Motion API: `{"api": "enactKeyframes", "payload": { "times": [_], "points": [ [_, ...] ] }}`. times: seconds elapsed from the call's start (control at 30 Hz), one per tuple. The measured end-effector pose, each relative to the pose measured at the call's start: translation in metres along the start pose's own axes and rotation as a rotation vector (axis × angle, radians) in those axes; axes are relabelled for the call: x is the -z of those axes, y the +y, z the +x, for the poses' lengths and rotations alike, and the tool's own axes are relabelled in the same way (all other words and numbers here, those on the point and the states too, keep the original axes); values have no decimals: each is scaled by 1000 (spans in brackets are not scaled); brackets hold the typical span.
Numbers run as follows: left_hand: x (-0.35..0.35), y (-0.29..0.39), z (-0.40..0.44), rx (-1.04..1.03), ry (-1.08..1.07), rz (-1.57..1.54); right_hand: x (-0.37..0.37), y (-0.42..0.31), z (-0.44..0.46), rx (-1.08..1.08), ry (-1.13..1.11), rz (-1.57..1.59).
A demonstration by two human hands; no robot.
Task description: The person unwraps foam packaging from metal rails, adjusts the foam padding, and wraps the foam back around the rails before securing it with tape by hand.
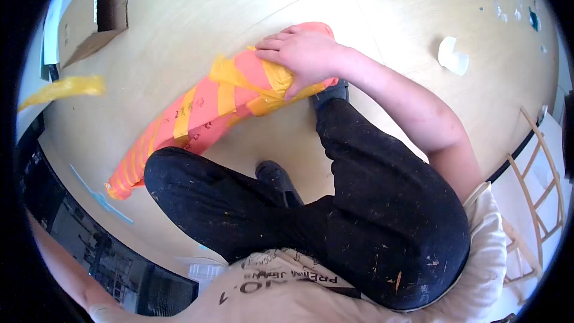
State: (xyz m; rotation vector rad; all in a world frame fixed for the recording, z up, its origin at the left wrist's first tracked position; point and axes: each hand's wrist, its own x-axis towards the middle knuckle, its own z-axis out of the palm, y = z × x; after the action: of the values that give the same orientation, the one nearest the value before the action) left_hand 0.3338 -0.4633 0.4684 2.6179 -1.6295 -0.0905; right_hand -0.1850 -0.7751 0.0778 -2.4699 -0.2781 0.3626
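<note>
A long pink-orange roll, wound with bands of yellow tape, lies slantwise in front of my knees. Dark handwriting marks its side. My right hand grips its thick far end, with the fingers over the top and the thumb on the near side. Beside that hand, a crumpled loose piece of yellow tape stands up from the wrapping. Another yellow strip hangs at the left edge of the view, apart from the roll. My left forearm shows at the lower left, but its hand is out of view.
An open cardboard box stands at the upper left. On the pale floor at the right lies a white broken cup-like piece. A wooden ladder-like frame is at the right edge. Dark glossy panels line the lower left.
</note>
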Motion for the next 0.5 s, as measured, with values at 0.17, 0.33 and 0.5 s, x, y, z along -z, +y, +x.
{"api": "enactKeyframes", "payload": {
  "times": [0.17,0.33,0.5],
  "points": [
    [34,81,0,255,76,-118,5,-1,-1,-9,-22,37],
    [-16,127,-14,244,-54,-9,33,-2,-5,-29,-22,158],
    [-67,232,-26,327,-97,-519,59,-15,-31,-140,-18,209]
  ]
}}
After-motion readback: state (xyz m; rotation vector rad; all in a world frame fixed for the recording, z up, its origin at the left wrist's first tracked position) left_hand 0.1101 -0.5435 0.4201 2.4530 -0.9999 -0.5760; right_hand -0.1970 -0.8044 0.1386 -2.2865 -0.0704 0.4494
